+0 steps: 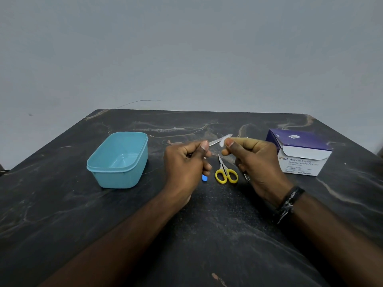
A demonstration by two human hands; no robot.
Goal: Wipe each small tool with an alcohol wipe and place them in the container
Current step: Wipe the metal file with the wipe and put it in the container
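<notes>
Nail file (217,141) up above the tabletop (62,204), left hand (186,162) gripping its handle end with curled fingers, blue tip (204,177) poking out below. Right hand (252,160) pinches a white alcohol wipe (222,142) around the blade. Yellow scissors (226,172) lie between the hands; teal container (119,160) sits left, swab box (300,154) right.

Dark marbled table (62,214), pale veins. Taking the scissors as centre: yellow-handled scissors (225,172) lie flat, blades toward 12 o'clock. Teal tub (118,160), open, at 9 o'clock, well apart. Alcohol swab box (300,154), flap open, at 3 o'clock. Small blue-tipped item (204,178) just beside, 9 o'clock.
</notes>
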